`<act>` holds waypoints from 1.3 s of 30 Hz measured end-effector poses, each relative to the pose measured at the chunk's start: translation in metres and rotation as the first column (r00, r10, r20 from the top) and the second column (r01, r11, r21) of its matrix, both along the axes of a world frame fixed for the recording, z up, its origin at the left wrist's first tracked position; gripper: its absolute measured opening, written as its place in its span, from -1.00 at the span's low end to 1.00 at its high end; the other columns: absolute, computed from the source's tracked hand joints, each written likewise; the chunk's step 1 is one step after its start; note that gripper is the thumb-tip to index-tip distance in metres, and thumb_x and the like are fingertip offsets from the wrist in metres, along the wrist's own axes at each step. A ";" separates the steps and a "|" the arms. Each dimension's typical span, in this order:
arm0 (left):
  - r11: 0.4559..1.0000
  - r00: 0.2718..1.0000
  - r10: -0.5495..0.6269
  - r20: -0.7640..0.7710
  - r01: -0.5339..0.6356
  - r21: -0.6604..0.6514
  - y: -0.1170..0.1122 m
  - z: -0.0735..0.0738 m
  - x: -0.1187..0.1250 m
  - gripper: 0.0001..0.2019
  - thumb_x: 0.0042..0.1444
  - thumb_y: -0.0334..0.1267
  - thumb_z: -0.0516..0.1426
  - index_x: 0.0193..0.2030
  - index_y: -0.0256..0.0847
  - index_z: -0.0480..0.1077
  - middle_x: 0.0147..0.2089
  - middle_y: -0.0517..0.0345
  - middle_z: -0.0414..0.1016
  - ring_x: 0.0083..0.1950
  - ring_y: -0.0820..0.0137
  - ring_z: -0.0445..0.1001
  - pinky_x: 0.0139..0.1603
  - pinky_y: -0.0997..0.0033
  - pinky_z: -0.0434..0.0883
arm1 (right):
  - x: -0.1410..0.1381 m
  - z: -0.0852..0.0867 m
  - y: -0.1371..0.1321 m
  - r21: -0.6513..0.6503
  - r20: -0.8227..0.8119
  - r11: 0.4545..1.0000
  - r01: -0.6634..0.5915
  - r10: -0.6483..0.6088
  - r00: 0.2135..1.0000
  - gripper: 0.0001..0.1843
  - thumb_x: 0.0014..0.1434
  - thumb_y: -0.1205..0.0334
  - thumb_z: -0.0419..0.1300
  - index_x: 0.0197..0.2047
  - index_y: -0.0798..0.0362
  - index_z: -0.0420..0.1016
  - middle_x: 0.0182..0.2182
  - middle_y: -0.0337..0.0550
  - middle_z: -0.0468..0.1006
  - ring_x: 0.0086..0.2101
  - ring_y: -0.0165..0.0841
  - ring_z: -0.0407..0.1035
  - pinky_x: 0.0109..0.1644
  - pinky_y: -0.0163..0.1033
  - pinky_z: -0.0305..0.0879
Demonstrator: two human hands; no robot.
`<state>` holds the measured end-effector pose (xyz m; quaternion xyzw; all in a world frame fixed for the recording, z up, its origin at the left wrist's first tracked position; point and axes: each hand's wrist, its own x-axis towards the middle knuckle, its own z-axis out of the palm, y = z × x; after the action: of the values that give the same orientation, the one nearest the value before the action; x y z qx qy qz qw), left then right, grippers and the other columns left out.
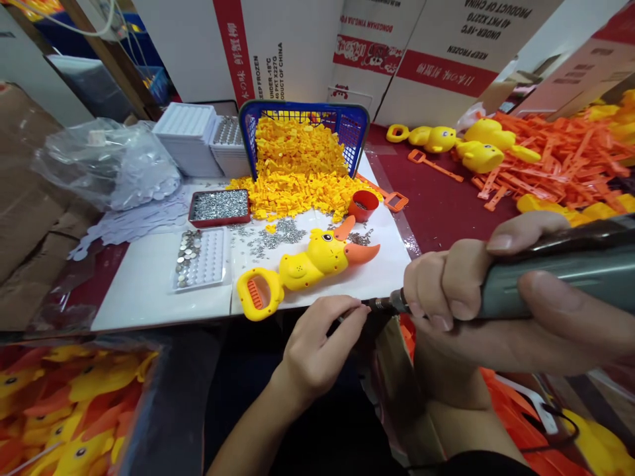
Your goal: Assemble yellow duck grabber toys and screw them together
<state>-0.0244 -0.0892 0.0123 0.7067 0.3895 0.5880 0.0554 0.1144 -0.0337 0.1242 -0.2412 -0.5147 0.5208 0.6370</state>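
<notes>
My right hand [469, 291] is wrapped firmly around an electric driver [580, 274], held nearly level below and to the right of the duck toy [302, 268], its bit [381, 305] pointing in toward my left hand [315, 350]. The left waits just in front of the duck, thumb and forefinger closed in a pinch at the bit's tip. I cannot tell whether something tiny sits between them; I judge the pinch is there to steady that tip.

The duck itself lies on its side on the counter [143, 284], handle to the left and orange beak to the right, touched by neither hand. Set near the front edge, it seems placed for a short reach.

Loose metal bits [282, 237] are scattered just beyond the duck, probably so that single ones pick up easily. Behind them, left of the duck's head, stands a red tray [221, 223] full of more. The white tray [213, 258] of silver discs is left of the duck, its dimples apparently keeping them apart. Beyond the duck, the blue basket [305, 106] leans on its side, spilling yellow pieces [297, 195] toward me, likely for easy scooping.
</notes>
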 end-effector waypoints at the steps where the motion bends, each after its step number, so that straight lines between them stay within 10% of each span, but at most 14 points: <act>1: 0.999 0.999 0.029 -0.036 -0.028 0.019 0.003 0.001 0.000 -0.73 0.23 -0.51 0.23 0.06 -0.29 0.48 -0.09 0.00 0.60 -0.08 0.36 0.59 -0.06 0.41 0.59 | -0.001 0.000 0.000 0.019 0.001 1.000 0.010 -0.010 1.000 -0.93 0.08 0.16 0.29 -0.34 -0.07 0.51 -0.76 -0.40 0.32 -0.83 -0.45 0.11 -0.77 -0.30 0.18; 6: 0.946 0.863 0.286 -0.415 -0.325 -0.023 0.039 0.005 -0.007 -0.15 0.07 0.25 0.25 0.35 -0.30 0.29 0.33 -0.42 0.37 0.34 -0.16 0.33 0.31 -0.16 0.33 | -0.010 -0.006 0.018 0.103 -0.038 0.986 0.130 -0.127 0.991 -0.93 0.03 0.27 0.24 -0.34 -0.05 0.48 -0.76 -0.41 0.32 -0.81 -0.48 0.05 -0.76 -0.34 0.09; 10: 0.863 0.729 0.205 -0.653 -0.449 -0.232 0.069 0.002 -0.008 0.11 -0.05 0.46 0.17 0.49 -0.28 0.12 0.45 -0.42 0.22 0.34 -0.27 0.30 0.25 -0.17 0.33 | -0.021 -0.013 0.045 0.108 -0.115 0.953 0.282 -0.270 0.956 -0.91 0.00 0.26 0.20 -0.35 -0.06 0.41 -0.77 -0.47 0.22 -0.82 -0.49 0.00 -0.77 -0.34 -0.02; 16: 0.790 0.635 0.090 -0.767 -0.515 -0.333 0.074 -0.001 0.000 -0.15 0.20 0.40 -0.02 0.45 -0.14 0.22 0.35 -0.28 0.38 -0.09 0.01 0.57 -0.12 0.10 0.44 | -0.032 -0.022 0.069 0.108 -0.089 0.960 0.258 -0.249 0.964 -0.88 0.02 0.26 0.24 -0.36 -0.07 0.34 -0.77 -0.50 0.22 -0.81 -0.51 0.01 -0.75 -0.36 -0.10; 39: 0.801 0.618 0.023 -0.786 -0.481 -0.355 0.078 0.004 -0.007 -0.29 0.30 0.27 -0.01 0.44 -0.09 0.22 0.28 -0.19 0.43 -0.10 0.07 0.56 -0.11 0.16 0.38 | -0.040 -0.036 0.076 0.119 0.116 0.991 0.064 -0.078 0.990 -0.73 0.06 0.10 0.34 -0.31 -0.08 0.30 -0.74 -0.50 0.21 -0.79 -0.51 0.03 -0.72 -0.33 -0.01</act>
<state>-0.0312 -0.0117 0.0164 0.7736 0.6238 0.1116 -0.0025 0.0747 0.0420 0.0877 -0.2531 -0.5725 0.4517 0.6357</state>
